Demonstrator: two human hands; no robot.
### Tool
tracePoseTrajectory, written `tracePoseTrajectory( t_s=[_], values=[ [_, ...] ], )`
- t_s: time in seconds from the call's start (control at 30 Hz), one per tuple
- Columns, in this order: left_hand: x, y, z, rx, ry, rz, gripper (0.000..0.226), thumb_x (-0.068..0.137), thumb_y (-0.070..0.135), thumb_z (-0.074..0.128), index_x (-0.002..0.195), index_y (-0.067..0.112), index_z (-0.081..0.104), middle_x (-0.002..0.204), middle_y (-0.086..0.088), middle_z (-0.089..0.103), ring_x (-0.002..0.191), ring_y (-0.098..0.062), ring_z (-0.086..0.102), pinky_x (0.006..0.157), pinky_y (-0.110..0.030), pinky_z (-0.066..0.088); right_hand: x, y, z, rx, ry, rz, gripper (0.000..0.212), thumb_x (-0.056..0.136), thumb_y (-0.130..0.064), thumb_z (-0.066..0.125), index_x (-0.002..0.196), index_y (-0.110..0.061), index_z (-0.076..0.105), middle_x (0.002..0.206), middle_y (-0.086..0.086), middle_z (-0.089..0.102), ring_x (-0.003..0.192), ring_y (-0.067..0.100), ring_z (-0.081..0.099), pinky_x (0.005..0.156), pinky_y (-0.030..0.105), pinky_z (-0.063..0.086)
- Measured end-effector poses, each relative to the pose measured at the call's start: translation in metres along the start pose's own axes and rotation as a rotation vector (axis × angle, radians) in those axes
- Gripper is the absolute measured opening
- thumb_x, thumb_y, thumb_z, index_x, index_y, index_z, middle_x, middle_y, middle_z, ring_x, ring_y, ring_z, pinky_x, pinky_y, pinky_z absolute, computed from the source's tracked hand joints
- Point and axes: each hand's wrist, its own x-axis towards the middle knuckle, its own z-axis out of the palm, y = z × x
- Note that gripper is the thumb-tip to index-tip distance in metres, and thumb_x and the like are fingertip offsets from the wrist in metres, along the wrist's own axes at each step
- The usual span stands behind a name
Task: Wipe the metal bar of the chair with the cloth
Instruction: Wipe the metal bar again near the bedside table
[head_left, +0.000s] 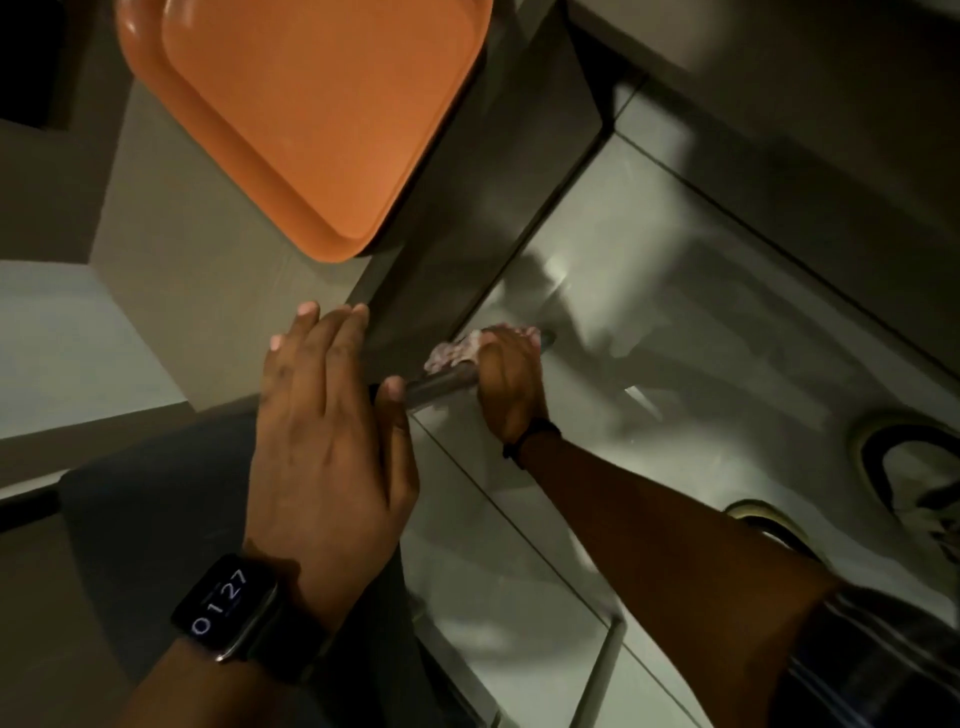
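Observation:
A shiny metal bar (441, 387) of the chair runs down from the dark chair seat (156, 519) toward the tiled floor. My right hand (506, 382) is closed around the lower part of the bar with a pale pinkish cloth (457, 351) wrapped between palm and bar. My left hand (327, 431) lies flat on the chair seat's edge with fingers spread; its thumb touches the bar's upper end. A smartwatch sits on the left wrist.
An orange chair seat (311, 119) stands ahead at the upper left. A grey table leg or panel (467, 208) rises behind the bar. Shoes (914, 478) lie on the glossy floor tiles at right. Another thin metal chair leg (605, 670) shows at the bottom.

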Motion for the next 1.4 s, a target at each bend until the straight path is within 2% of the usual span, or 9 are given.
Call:
tracePoseTrajectory(
  t_s=[0.23, 0.4, 0.57, 0.67, 0.77, 0.93, 1.13, 1.27, 1.4],
  values=[
    [0.001, -0.001, 0.003, 0.041, 0.018, 0.003, 0.053, 0.108, 0.031, 0.034, 0.156, 0.007, 0.035, 0.160, -0.016, 0.041, 0.159, -0.026, 0.020, 0.132, -0.043, 0.010, 0.024, 0.028, -0.004, 0.323, 0.006, 0.387, 0.050, 0.095, -0.026, 0.034, 0.082, -0.006, 0.077, 0.111, 0.018, 0.077, 0.122, 0.040, 0.065, 0.123, 0.051, 0.042],
    [0.001, 0.004, 0.001, 0.030, 0.016, -0.012, 0.053, 0.109, 0.031, 0.034, 0.155, 0.005, 0.035, 0.160, -0.018, 0.041, 0.159, -0.029, 0.021, 0.132, -0.041, 0.009, -0.025, -0.023, -0.007, 0.101, -0.172, 0.143, 0.061, 0.102, -0.021, 0.029, 0.146, 0.004, 0.064, 0.157, 0.030, 0.060, 0.154, 0.045, 0.050, 0.136, 0.048, 0.025],
    [0.001, 0.005, -0.004, 0.030, -0.029, -0.006, 0.056, 0.105, 0.030, 0.035, 0.155, 0.004, 0.034, 0.161, -0.019, 0.040, 0.159, -0.030, 0.019, 0.131, -0.046, 0.011, -0.045, -0.084, -0.027, 0.319, 0.075, -0.302, 0.027, 0.111, -0.019, 0.051, 0.114, -0.017, 0.078, 0.116, 0.010, 0.080, 0.116, 0.030, 0.074, 0.119, 0.033, 0.049],
    [0.002, 0.003, -0.003, 0.030, -0.006, 0.003, 0.055, 0.108, 0.031, 0.033, 0.154, 0.002, 0.035, 0.160, -0.021, 0.041, 0.159, -0.031, 0.019, 0.132, -0.041, 0.007, -0.001, -0.076, -0.037, -0.143, -0.249, -0.195, 0.036, 0.108, -0.045, 0.043, 0.094, -0.026, 0.071, 0.104, 0.012, 0.082, 0.101, 0.037, 0.076, 0.087, 0.044, 0.053],
    [0.000, 0.004, -0.002, 0.037, 0.013, 0.004, 0.055, 0.109, 0.032, 0.032, 0.155, 0.001, 0.035, 0.161, -0.021, 0.040, 0.160, -0.030, 0.018, 0.132, -0.041, 0.007, 0.037, -0.049, -0.045, -0.144, -0.548, -0.019, 0.026, 0.111, -0.032, 0.049, 0.114, -0.016, 0.069, 0.132, 0.023, 0.075, 0.121, 0.046, 0.071, 0.090, 0.048, 0.051],
    [-0.002, 0.004, 0.001, 0.064, 0.018, -0.005, 0.057, 0.109, 0.032, 0.031, 0.156, 0.000, 0.032, 0.163, -0.022, 0.037, 0.160, -0.030, 0.016, 0.132, -0.046, 0.009, 0.025, 0.014, 0.005, -0.087, -0.226, 0.118, 0.042, 0.113, -0.040, 0.043, 0.107, -0.019, 0.079, 0.108, 0.009, 0.085, 0.113, 0.030, 0.077, 0.120, 0.048, 0.040],
    [-0.003, 0.005, 0.004, 0.061, 0.046, 0.005, 0.057, 0.109, 0.034, 0.031, 0.156, 0.003, 0.035, 0.162, -0.019, 0.039, 0.160, -0.027, 0.018, 0.132, -0.041, 0.009, 0.022, 0.059, 0.017, 0.125, -0.094, 0.176, 0.053, 0.116, -0.025, 0.031, 0.165, -0.043, 0.041, 0.178, 0.002, 0.040, 0.172, 0.025, 0.017, 0.141, 0.056, -0.010],
    [-0.003, 0.004, 0.004, 0.068, 0.041, -0.002, 0.056, 0.109, 0.034, 0.031, 0.156, 0.004, 0.034, 0.162, -0.019, 0.039, 0.160, -0.027, 0.018, 0.132, -0.040, 0.008, -0.002, 0.014, 0.017, 0.029, -0.022, -0.071, 0.059, 0.111, -0.015, 0.060, 0.166, -0.029, 0.045, 0.169, 0.006, 0.055, 0.163, 0.027, 0.043, 0.139, 0.060, 0.023],
    [-0.003, 0.006, 0.000, 0.055, 0.019, 0.001, 0.055, 0.109, 0.032, 0.033, 0.156, 0.003, 0.034, 0.162, -0.019, 0.038, 0.160, -0.029, 0.017, 0.132, -0.044, 0.010, -0.040, -0.053, -0.001, 0.176, 0.105, -0.347, 0.047, 0.113, -0.006, 0.053, 0.157, -0.023, 0.058, 0.170, 0.002, 0.054, 0.167, 0.010, 0.035, 0.142, 0.044, 0.021]
  ],
)
